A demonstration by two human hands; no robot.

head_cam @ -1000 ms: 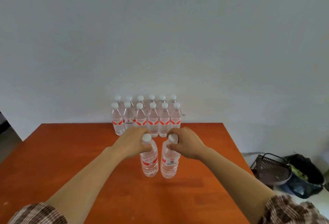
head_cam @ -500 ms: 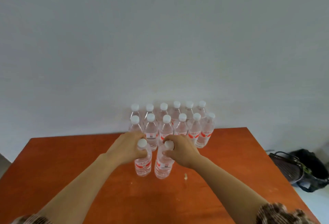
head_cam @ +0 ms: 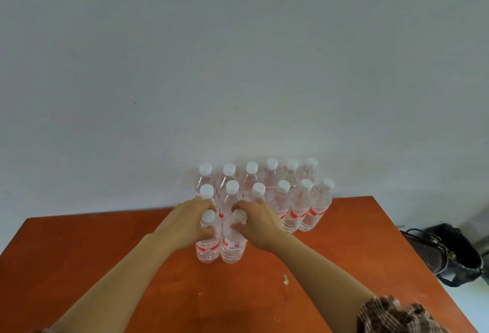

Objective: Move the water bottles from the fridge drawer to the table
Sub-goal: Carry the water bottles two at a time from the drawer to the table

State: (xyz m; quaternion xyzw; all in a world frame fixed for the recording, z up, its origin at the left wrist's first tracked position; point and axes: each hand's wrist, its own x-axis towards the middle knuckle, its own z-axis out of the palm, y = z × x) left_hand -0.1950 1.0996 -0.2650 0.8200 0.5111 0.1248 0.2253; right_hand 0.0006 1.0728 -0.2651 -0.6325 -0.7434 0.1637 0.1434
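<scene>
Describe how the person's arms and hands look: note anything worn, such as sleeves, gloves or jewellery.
The left hand and the right hand are bare: no gloves, no rings or watch visible. The right forearm is uncovered up to the elbow, where a sleeve of brown and cream checked fabric shows. The left forearm is uncovered too and leaves the frame before any sleeve shows clearly.
</scene>
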